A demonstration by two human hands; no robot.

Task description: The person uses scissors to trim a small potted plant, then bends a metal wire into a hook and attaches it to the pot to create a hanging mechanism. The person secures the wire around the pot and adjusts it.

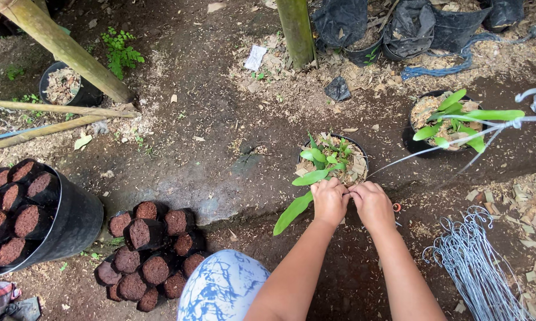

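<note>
Potted seedling sits on the bare soil floor straight ahead of me, a black pot packed with bark chips and a few green leaves, one long leaf drooping over its near rim. My left hand and right hand meet at that rim, fingers curled tight together on something small there; I cannot tell what, though a thin wire runs off to the right. I judge the work mid-way: this pot is planted and being fitted, a second potted plant beyond it looks done, while the bundle of wire hangers and the soil-filled bags at left lie unused.
</note>
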